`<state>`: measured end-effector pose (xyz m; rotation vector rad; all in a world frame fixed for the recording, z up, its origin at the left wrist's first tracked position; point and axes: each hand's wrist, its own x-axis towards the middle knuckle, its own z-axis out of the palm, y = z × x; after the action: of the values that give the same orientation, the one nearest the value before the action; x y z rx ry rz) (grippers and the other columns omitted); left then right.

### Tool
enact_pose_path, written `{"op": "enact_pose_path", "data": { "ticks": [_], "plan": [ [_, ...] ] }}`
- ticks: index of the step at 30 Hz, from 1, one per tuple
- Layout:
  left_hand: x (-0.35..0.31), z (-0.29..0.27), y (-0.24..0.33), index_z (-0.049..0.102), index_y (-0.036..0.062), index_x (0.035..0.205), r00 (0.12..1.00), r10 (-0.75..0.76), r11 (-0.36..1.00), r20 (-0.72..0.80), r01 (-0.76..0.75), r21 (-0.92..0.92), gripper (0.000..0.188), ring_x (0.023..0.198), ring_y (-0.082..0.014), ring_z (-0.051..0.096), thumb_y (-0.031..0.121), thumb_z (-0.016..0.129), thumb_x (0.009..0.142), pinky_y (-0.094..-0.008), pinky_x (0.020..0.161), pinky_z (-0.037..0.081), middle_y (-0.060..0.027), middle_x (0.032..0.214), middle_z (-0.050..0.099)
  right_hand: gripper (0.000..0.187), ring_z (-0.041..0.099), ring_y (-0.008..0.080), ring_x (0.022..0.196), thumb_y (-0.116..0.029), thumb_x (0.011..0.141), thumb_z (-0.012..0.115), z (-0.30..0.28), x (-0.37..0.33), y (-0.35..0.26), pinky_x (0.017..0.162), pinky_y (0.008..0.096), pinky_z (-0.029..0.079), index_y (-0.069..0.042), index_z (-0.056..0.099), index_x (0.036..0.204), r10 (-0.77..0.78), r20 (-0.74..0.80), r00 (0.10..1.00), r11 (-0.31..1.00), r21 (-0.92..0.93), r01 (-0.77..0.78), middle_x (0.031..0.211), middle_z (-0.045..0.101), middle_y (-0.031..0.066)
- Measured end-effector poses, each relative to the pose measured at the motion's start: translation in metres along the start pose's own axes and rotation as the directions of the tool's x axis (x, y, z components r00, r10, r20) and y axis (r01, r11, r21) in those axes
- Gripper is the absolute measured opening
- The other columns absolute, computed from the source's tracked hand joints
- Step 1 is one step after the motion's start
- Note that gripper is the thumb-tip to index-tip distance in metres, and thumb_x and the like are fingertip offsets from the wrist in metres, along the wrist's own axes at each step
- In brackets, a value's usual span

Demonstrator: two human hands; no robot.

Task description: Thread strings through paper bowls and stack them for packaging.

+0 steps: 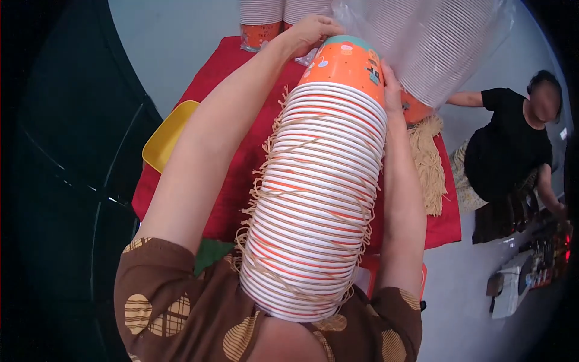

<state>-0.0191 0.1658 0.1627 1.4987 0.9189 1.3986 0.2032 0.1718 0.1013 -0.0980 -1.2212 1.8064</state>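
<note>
Both forearms rose from the lower edge and stretched away from the body, bracketing a tall stack of nested orange paper cups with white rolled rims (pixel 319 211), wound with loose tan raffia strands. The stack leaned back toward the person's chest, its base end pointing up and away. The left arm ran long and nearly straight along the stack's left side; the right arm ran up the right side, elbow low.

Beneath lay a worktop covered in a red cloth (pixel 238 175), set on a pale grey floor. A yellow plastic tray (pixel 166 142) sat at the cloth's left edge, a bundle of tan raffia (pixel 429 166) lay at its right, and 2 more stacks of cups (pixel 260 21) stood at the far end. A clear plastic sleeve of nested white-rimmed cups (pixel 434 45) slanted across the upper right. Another person in a black top (pixel 509 151) sat on the floor to the right, near a clutter of small items too small to tell.

The left hand (pixel 310 33) curled over the far top of the stack, fingers bent and closed against the orange end cup — a cupped hold. The right hand (pixel 391 90) lay flat, fingers together, pressed along the end cup's right side.
</note>
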Motion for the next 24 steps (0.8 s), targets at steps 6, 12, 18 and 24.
{"op": "enact_pose_path", "data": {
  "ticks": [6,12,18,24],
  "plan": [
    [-0.007,0.059,0.047,0.063,0.0049,0.085,0.855,-0.514,0.653,-0.071,0.337,-0.679,0.016,0.060,-0.0163,0.052,0.011,0.049,0.089,-0.0291,0.055,0.042,-0.0038,0.067,0.056,0.040,0.065,0.0261,0.098,-0.030,0.097,0.049,-0.009,-0.014,-0.010,0.087,0.0384,0.054,0.003,0.057,0.118,-0.003,-0.075,0.997,0.997,-0.072,-0.003,0.113,0.064,0.0183],
    [0.030,-0.016,-0.025,0.064,0.0032,0.096,0.949,0.211,0.894,0.235,-0.090,-0.439,0.023,0.080,-0.0242,0.065,0.021,0.052,0.091,-0.0374,0.077,0.052,-0.0138,0.086,0.068,0.039,0.064,0.0245,0.100,-0.031,0.097,0.051,-0.004,0.009,0.015,0.088,0.0372,0.054,0.002,0.057,0.118,0.053,-0.059,0.997,0.998,-0.033,-0.055,0.115,0.064,0.0169],
    [-0.010,-0.004,-0.009,0.070,0.0083,0.097,0.979,0.202,0.918,0.014,-0.194,0.347,0.029,0.068,-0.0033,0.047,0.035,0.062,0.091,-0.0191,0.061,0.037,0.0053,0.080,0.058,0.043,0.065,0.0224,0.096,-0.035,0.096,0.052,-0.002,0.003,0.018,0.085,0.0360,0.055,0.003,0.057,0.117,0.015,-0.093,0.996,0.998,-0.051,-0.020,0.112,0.064,0.0158],
    [-0.024,0.005,-0.026,0.067,0.0004,0.103,0.962,0.254,0.959,-0.101,-0.236,0.159,0.024,0.078,-0.0066,0.057,0.020,0.060,0.091,-0.0234,0.071,0.048,-0.0005,0.088,0.065,0.038,0.064,0.0181,0.093,-0.030,0.097,0.052,-0.019,0.009,0.027,0.080,0.0311,0.054,0.002,0.059,0.115,-0.019,-0.149,0.989,0.998,-0.057,0.011,0.109,0.065,0.0121]
  ]
}}
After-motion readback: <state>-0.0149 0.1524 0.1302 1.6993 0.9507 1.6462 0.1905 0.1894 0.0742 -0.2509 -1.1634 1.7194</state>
